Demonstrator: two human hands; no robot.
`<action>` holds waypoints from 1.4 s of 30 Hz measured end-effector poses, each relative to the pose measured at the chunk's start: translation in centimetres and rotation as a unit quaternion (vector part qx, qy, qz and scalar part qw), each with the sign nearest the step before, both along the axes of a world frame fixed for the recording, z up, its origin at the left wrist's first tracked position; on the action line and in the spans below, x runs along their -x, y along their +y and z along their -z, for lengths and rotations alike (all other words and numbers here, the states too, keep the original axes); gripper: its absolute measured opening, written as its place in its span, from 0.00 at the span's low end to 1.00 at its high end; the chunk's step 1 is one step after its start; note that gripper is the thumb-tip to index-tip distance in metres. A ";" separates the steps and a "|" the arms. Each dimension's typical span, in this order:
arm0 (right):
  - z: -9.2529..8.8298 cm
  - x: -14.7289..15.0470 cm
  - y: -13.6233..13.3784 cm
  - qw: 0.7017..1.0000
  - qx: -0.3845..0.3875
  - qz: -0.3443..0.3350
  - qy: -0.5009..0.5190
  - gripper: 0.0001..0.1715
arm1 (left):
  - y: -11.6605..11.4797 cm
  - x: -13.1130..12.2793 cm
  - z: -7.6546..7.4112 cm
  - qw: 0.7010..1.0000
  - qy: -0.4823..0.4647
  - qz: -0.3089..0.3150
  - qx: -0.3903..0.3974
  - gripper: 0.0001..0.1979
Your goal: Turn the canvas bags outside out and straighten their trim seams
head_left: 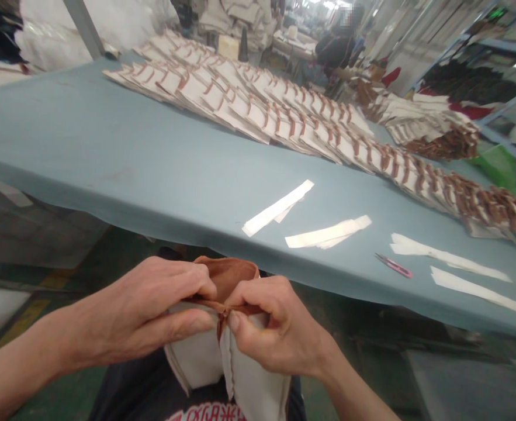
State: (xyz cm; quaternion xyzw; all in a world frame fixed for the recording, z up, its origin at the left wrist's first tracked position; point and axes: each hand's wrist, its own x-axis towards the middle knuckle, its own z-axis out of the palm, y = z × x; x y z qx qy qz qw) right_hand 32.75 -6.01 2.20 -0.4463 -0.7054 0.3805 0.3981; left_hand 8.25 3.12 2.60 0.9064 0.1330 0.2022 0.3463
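Observation:
Over my lap hangs a cream fabric piece [260, 380] with brown trim, its exact kind unclear. A brown lining [231, 275] shows inside its raised, rounded top. My left hand [165, 310] pinches the brown edge between thumb and fingers. Close beside it, my right hand [269, 327] grips the same edge, its thumb pressed at the seam where the brown folds meet. Both hands nearly touch at the middle of the piece. Parts of the edge are hidden under the fingers.
A blue-green covered table [108, 152] stands ahead. On it lie several white strips [279, 207], pink thread snips [394, 266] and long overlapping rows of cream and brown pieces [258, 111]. Another person [339, 44] is in the background, near shelves [481, 76] at the right.

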 end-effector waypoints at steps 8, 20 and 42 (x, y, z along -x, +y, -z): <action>-1.1 -0.2 0.0 0.994 -0.044 -0.004 -0.096 0.13 | -0.6 -2.0 -2.3 0.998 0.058 -0.001 0.017 0.25; -0.1 -2.0 -0.3 0.997 0.002 -0.073 -0.020 0.13 | -0.8 -2.6 -0.9 0.968 0.074 0.055 0.232 0.23; -0.6 -4.1 0.4 0.993 0.057 -0.036 -0.101 0.12 | 0.1 2.8 3.0 0.995 0.036 -0.080 -0.054 0.23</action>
